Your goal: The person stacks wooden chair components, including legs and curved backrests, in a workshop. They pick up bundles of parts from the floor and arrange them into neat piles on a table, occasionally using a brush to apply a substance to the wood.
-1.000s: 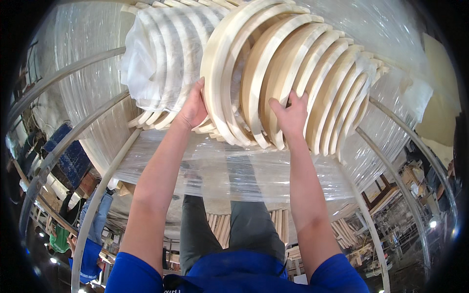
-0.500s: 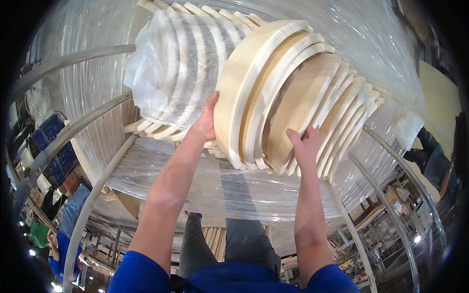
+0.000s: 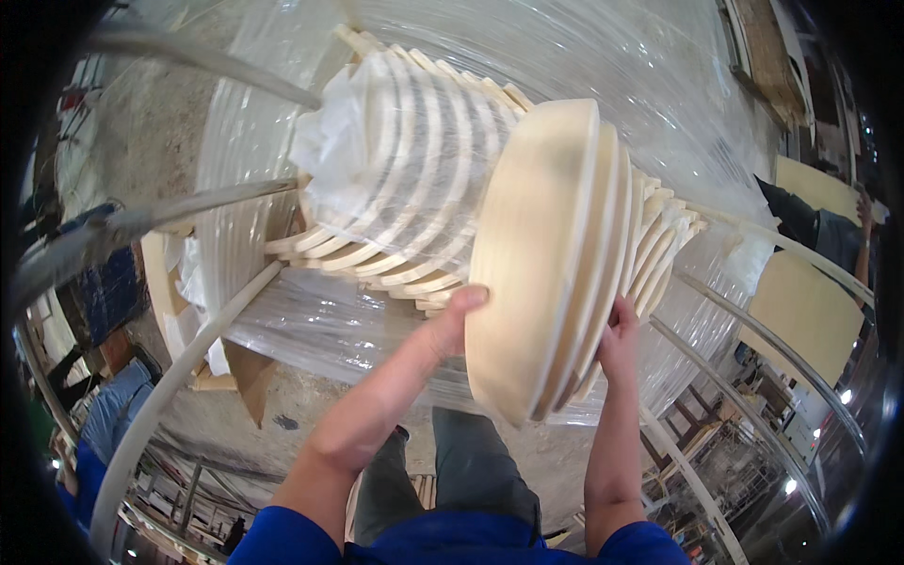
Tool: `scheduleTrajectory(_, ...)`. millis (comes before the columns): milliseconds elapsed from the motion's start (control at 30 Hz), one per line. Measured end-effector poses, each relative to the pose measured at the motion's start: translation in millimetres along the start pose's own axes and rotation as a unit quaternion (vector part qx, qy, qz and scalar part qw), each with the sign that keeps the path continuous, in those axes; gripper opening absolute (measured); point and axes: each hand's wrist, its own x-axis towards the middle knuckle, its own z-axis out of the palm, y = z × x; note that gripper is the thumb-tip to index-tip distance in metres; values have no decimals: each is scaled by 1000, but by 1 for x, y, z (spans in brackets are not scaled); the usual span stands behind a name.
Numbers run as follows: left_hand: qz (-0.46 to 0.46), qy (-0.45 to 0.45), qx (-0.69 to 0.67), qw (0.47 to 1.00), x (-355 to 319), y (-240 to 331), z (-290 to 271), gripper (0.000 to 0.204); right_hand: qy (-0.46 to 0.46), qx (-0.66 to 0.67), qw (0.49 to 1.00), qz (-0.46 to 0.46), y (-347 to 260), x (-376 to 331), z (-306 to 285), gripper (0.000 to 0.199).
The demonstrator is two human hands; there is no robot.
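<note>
Several curved, pale wooden panels (image 3: pixel 529 264) are held together in a bundle in front of me, standing on edge. My left hand (image 3: pixel 459 322) is closed on their left side, thumb up against the outermost panel's face. On the right side my right hand (image 3: pixel 618 345) grips the bundle, its fingers partly hidden behind the edges. Behind the bundle, more curved panels (image 3: pixel 663 234) lean in a row. To the left, a row of similar panels (image 3: pixel 414 160) lies under a thin translucent plastic sheet (image 3: pixel 344 127).
Clear stretch film (image 3: pixel 330 315) surrounds the panels. Metal bars (image 3: pixel 188 353) rise on the left, with further bars (image 3: pixel 744 419) at the right. A co-worker's dark sleeve (image 3: pixel 796 212) is near a flat pale board (image 3: pixel 810 306). Cardboard (image 3: pixel 250 381) sticks out at lower left.
The bundle has come away from the row and nearer my body, its panels now pressed closer together. My right hand has moved from a panel within the row to the bundle's right side.
</note>
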Motion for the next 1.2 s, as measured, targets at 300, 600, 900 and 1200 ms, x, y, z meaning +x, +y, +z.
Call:
scheduleTrajectory(300,74,-36,-69,994,-184,-60,131,95,-50,49,997,-31,-82,-170,-23,46)
scheduleTrajectory(600,225,-73,-1,972,-395,-230,136,99,-142,-122,956,-226,-86,-387,19,24)
scheduleTrajectory(900,486,-29,-70,871,-621,-381,122,85,-380,-73,873,-296,-111,-575,163,25)
scheduleTrajectory(1200,734,157,16,661,-820,-341,127,86,-577,-63,735,-349,-193,-677,396,20)
